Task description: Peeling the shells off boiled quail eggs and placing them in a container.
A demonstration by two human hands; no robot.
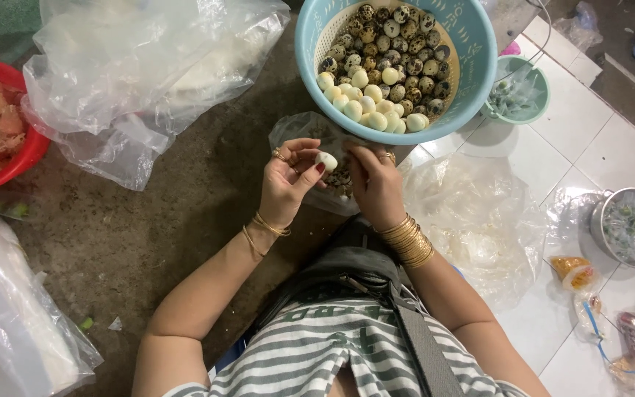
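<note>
Below the blue colander (pixel 472 66), both hands' grips pinch a peeled egg (pixel 325 160), long axis tilted up-left.

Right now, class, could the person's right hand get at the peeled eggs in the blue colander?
Probably yes. The right hand sits just below the blue colander, whose open top leaves the peeled eggs uncovered near its front rim; nothing lies between.

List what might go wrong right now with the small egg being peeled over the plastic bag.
The small white peeled egg sits only between fingertips of the left hand and right hand; it may slip onto the dirty concrete floor. Shell bits could miss the clear plastic bag of speckled shells.
</note>
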